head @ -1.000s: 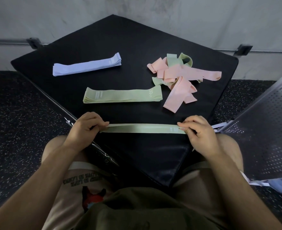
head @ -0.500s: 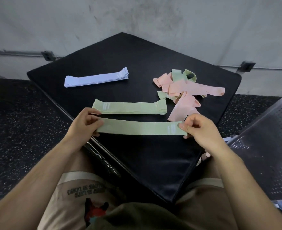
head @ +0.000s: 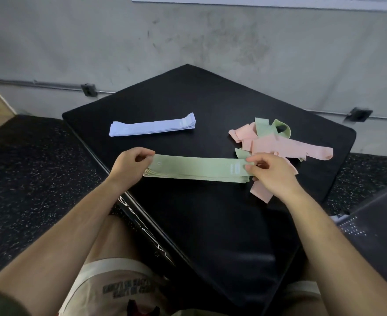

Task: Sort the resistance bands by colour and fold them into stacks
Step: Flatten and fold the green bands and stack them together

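Observation:
A flat green band [head: 197, 165] stretches between my hands, lying on top of the green stack [head: 194, 176] on the black mat [head: 188, 99]. My left hand [head: 131, 165] pinches its left end and my right hand [head: 272, 174] pinches its right end. A neat lilac stack [head: 152, 127] lies farther back on the left. To the right sits a loose tangle of pink bands [head: 279, 144] with green bands [head: 276, 127] mixed in; my right hand covers part of it.
The mat sits corner-on toward me, over my knees. Speckled dark floor [head: 28, 179] lies on the left. A grey wall with a conduit [head: 39, 84] runs behind. A perforated metal panel [head: 375, 226] stands at the right edge.
Both hands carried the green band away from me and laid it onto the green stack. The camera tilted up, showing more wall.

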